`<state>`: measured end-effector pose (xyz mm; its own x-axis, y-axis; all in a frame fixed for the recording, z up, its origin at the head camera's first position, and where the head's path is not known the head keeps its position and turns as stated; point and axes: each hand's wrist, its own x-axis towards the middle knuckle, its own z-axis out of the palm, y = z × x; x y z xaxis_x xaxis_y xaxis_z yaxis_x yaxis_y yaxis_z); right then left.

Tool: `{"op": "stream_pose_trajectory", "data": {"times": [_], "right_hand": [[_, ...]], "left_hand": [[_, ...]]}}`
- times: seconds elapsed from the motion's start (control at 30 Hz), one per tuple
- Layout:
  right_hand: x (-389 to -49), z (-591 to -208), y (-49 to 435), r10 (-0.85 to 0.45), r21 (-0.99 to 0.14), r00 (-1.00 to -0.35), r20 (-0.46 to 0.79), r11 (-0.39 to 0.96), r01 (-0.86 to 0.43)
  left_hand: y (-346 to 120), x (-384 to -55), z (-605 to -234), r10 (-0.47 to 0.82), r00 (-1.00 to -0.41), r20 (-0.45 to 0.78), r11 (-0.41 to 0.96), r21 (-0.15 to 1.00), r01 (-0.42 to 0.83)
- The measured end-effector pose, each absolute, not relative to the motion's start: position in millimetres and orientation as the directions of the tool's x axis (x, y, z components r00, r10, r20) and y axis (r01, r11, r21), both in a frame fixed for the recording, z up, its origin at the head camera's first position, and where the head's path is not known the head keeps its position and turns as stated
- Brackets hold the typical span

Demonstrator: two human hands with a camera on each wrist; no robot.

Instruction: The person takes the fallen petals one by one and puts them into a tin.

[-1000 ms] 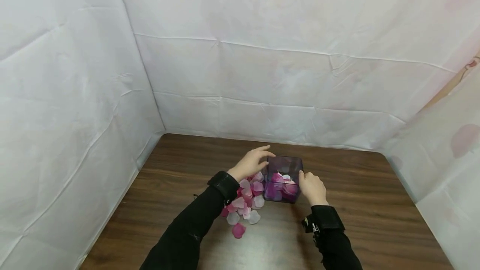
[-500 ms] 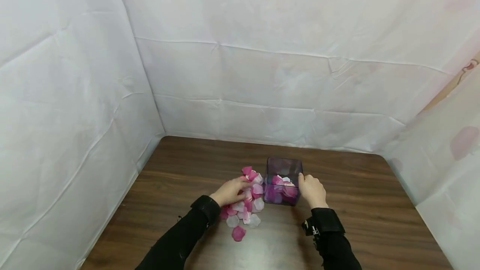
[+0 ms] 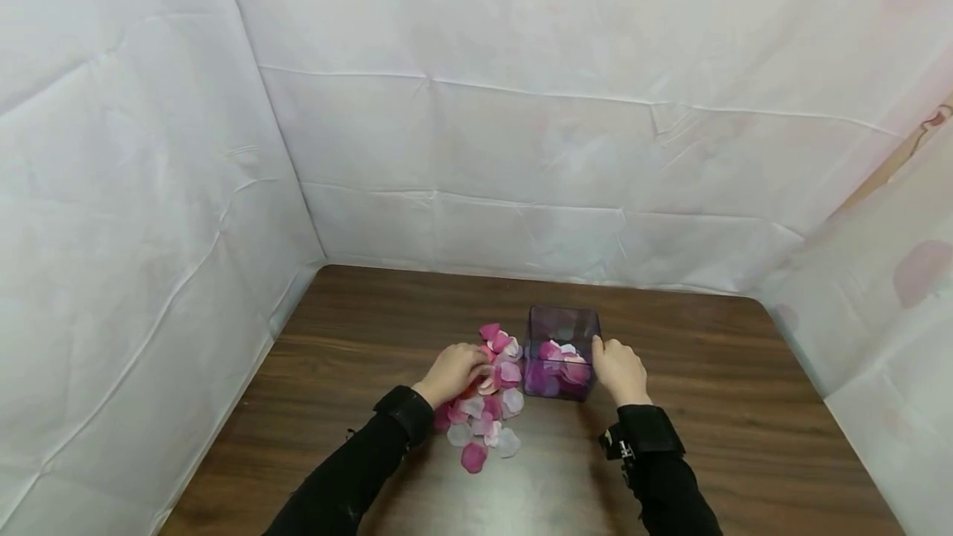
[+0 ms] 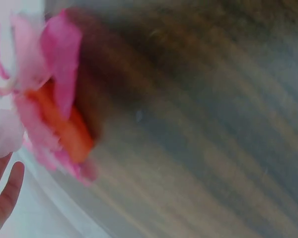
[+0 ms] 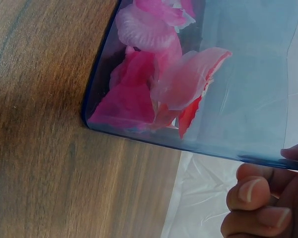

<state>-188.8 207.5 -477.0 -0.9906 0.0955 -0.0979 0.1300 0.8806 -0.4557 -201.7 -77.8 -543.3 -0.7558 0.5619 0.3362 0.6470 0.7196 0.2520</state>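
My right hand (image 3: 621, 372) grips the right wall of a see-through purple plastic box (image 3: 563, 352). In the right wrist view its thumb (image 5: 295, 151) lies over the rim and the curled fingers (image 5: 253, 191) are outside the wall. Pink, white and red artificial flower petals (image 5: 139, 74) lie in the bottom of the box. My left hand (image 3: 452, 372) reaches in at the left side of a loose heap of petals (image 3: 493, 405), left of the box. In the left wrist view two fingertips show beside a pale petal (image 4: 5, 133); I cannot tell whether they pinch one.
Everything stands on a brown wood-grain table (image 3: 707, 404). White sheeting (image 3: 476, 147) rises behind the table and along both sides. A single magenta petal (image 3: 474, 457) lies at the near end of the heap.
My left hand has come away from the box's left rim, back and left into the petal heap, and its fingers are now bent lower there. The right hand and box have stayed in place.
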Motion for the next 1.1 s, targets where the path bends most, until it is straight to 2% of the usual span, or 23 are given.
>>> {"op": "stream_pose_trajectory", "data": {"times": [0.4,0.7,0.9,1.1], "right_hand": [[-189,-475,209,0.095,-0.448,-0.991,-0.095,0.885,0.128],[-188,-477,209,0.085,-0.458,-0.991,-0.104,0.880,0.124],[-186,-476,211,0.084,-0.463,-0.990,-0.114,0.877,0.128],[-186,-476,211,0.089,-0.455,-0.988,-0.124,0.880,0.136]], "left_hand": [[-76,-207,-518,0.484,-0.819,0.308,0.727,0.379,0.573],[-69,-206,-519,0.505,-0.837,0.213,0.682,0.496,0.538],[-59,-208,-514,0.426,-0.854,0.301,0.654,0.549,0.520],[-30,-219,-481,0.396,-0.823,0.406,0.576,0.588,0.568]]}}
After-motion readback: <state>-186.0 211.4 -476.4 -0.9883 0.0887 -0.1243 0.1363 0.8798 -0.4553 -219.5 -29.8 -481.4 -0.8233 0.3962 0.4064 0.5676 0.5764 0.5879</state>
